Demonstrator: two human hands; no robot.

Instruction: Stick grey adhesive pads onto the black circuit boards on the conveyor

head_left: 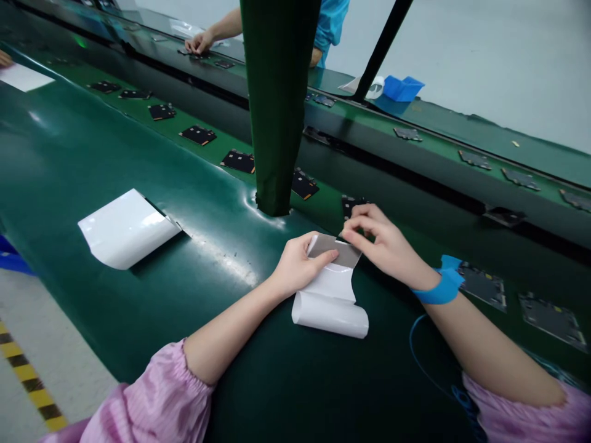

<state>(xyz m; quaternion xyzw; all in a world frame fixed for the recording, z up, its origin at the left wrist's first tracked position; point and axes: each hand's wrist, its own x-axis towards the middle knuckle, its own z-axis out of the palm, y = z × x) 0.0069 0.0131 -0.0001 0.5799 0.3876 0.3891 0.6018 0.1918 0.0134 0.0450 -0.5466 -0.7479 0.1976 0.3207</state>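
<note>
My left hand (300,264) grips a glossy white sheet (330,315) by its top end, thumb on the front. A flat grey panel (348,253) covers that end, and the lower end curls into a roll. At the panel's upper right corner, my right hand (388,243) has thumb and forefinger pinched together; whatever lies between these fingertips is too small to make out. Just behind the right fingers is a dark circuit board (351,205), partly hidden. A blue band (438,289) circles my right wrist.
Another curled white sheet (129,227) lies on the green table mat (203,320) to the left. A green-covered post (277,111) rises ahead. Several circuit boards (197,135) line the green strip behind. Across it, a co-worker's hand (201,43) touches small parts near a blue bin (402,89).
</note>
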